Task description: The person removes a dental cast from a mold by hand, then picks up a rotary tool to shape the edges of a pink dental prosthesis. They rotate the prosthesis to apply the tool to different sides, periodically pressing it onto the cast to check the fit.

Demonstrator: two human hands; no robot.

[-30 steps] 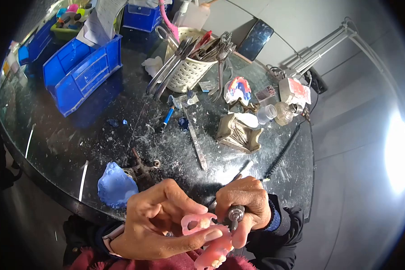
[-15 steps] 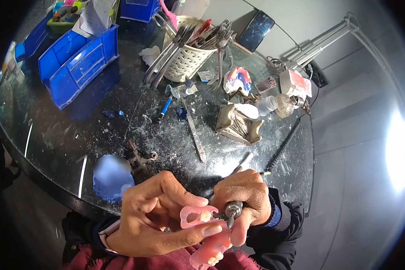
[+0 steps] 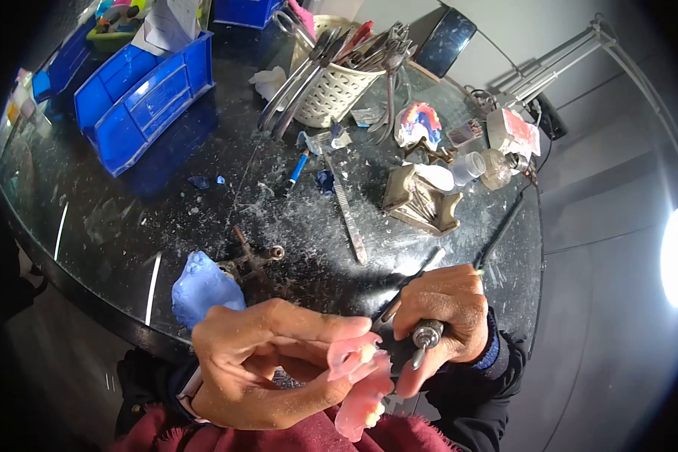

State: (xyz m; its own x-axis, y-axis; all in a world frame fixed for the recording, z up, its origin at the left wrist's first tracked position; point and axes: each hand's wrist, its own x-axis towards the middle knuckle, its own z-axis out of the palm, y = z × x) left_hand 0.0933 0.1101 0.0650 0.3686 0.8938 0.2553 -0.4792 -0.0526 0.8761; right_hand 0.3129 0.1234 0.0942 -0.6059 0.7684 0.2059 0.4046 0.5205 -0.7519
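So the pink denture (image 3: 360, 377) is pinched in the left hand (image 3: 267, 361), thumb underneath and fingers over the top, down low in front of the person's chest. The right hand (image 3: 446, 313) is wrapped tight around a handpiece (image 3: 426, 334), with the bur end pointing down and a bit toward the denture.

The bit that matters: the denture sits just to the left of the bur tip, really close, and I think there's a small gap, not contact. The denture's long axis runs from the left fingertips down toward the maroon cloth (image 3: 294, 437). The handpiece stands nearly upright beside it, so the right hand is the nearer one.

Hard to see: the bur is tiny, the left fingers cover the denture's upper arch, and its lower end blurs into the cloth. A blue lump (image 3: 203, 290) sits on the bench (image 3: 128, 226) behind.
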